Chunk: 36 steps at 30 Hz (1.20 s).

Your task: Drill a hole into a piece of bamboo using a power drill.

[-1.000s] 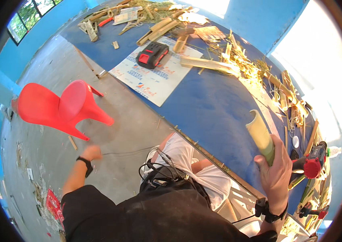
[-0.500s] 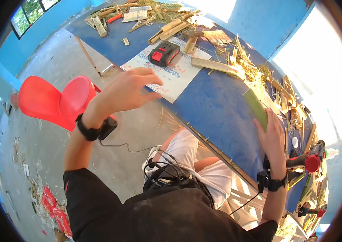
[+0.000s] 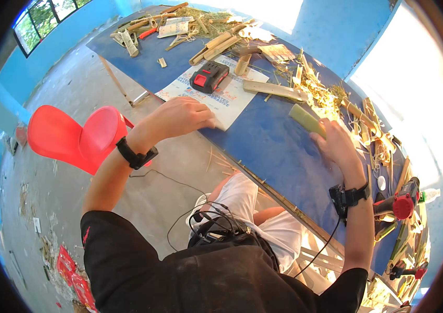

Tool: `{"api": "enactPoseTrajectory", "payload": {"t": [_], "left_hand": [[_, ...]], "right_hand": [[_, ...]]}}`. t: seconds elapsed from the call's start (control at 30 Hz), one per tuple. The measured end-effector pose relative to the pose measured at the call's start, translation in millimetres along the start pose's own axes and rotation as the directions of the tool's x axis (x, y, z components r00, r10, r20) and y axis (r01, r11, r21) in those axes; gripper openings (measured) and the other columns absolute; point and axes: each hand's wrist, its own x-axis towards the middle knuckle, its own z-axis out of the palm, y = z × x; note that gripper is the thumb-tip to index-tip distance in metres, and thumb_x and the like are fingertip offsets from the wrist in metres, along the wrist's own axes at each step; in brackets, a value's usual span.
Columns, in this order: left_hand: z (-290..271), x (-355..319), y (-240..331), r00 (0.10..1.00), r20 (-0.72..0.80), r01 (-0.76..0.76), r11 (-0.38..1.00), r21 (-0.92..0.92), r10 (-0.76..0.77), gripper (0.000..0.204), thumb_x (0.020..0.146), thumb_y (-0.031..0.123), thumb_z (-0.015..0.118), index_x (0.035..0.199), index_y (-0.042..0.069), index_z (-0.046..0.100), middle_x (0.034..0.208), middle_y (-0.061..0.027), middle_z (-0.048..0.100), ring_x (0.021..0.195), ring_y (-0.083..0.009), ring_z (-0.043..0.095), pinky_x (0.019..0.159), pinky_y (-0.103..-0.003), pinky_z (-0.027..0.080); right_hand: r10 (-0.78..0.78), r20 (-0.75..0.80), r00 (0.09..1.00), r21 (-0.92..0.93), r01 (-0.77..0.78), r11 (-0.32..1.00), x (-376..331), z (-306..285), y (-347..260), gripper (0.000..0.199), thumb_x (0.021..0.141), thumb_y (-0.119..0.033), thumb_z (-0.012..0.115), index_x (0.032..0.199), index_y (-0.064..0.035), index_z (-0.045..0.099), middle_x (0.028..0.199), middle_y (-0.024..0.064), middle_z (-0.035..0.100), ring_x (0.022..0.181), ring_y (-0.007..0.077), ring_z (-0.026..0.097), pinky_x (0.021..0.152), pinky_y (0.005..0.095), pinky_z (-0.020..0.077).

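Head view shows my left hand (image 3: 182,116) has come forward to press flat, fingers together, on the paper (image 3: 220,99) at the table's (image 3: 263,141) near edge, while my right hand (image 3: 339,146) clamps the bamboo piece (image 3: 305,119) mid-table.

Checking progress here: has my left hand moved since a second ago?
Yes. The left hand rose from beside the red chair to the white sheet on the blue table.
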Motion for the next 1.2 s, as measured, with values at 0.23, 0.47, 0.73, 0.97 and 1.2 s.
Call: {"api": "enactPoseTrajectory", "payload": {"t": [0.23,0.47,0.73,0.97,1.2], "left_hand": [[-3,16,7,0.973,-0.214,0.077,0.995,-0.059,-0.088,0.010,0.100,0.012,0.066,0.107,0.005,0.064,0.089,-0.0097,0.071,0.088,-0.0312,0.072,0.075,-0.042,0.057],[-2,25,-14,0.950,-0.210,0.168,0.945,-0.282,-0.231,0.014,0.102,0.014,0.067,0.112,0.005,0.068,0.103,-0.0133,0.076,0.095,-0.0340,0.073,0.081,-0.042,0.057],[-6,28,-30,0.964,-0.085,0.192,0.882,-0.430,-0.251,0.018,0.102,0.013,0.066,0.117,0.005,0.074,0.105,-0.0156,0.077,0.098,-0.0351,0.073,0.087,-0.042,0.057],[-16,44,-69,0.965,0.165,0.261,0.748,-0.610,-0.202,0.027,0.104,0.026,0.069,0.116,0.003,0.077,0.101,-0.0075,0.079,0.092,-0.0147,0.070,0.089,-0.032,0.054],[-7,64,-93,0.952,0.260,0.296,0.685,-0.666,-0.159,0.028,0.105,0.028,0.069,0.113,0.003,0.078,0.098,-0.0033,0.078,0.090,-0.0101,0.065,0.088,-0.031,0.053]], "right_hand": [[-0.454,-0.319,0.832,0.247,0.535,0.808,1,-18,-116,0.052,0.095,-0.035,0.076,0.135,-0.0035,0.062,0.137,0.0231,0.064,0.124,0.0390,0.064,0.105,0.0476,0.0515],[-0.476,-0.189,0.859,0.185,0.507,0.842,60,14,-177,0.029,0.096,-0.022,0.068,0.120,-0.0052,0.068,0.106,0.0208,0.074,0.097,0.0411,0.073,0.084,0.0520,0.0582],[-0.539,-0.363,0.761,0.051,0.593,0.803,64,22,-200,0.015,0.094,-0.017,0.065,0.100,-0.0042,0.069,0.080,0.0169,0.073,0.078,0.0393,0.074,0.069,0.0486,0.0593],[-0.595,-0.376,0.710,-0.095,0.609,0.787,78,40,-200,0.012,0.091,-0.016,0.068,0.097,-0.0050,0.068,0.077,0.0164,0.072,0.074,0.0369,0.074,0.065,0.0472,0.0582],[-0.593,-0.437,0.677,0.108,0.694,0.712,60,37,-201,0.026,0.099,-0.030,0.070,0.109,-0.0057,0.071,0.093,0.0156,0.076,0.085,0.0353,0.074,0.073,0.0447,0.0584]]}}
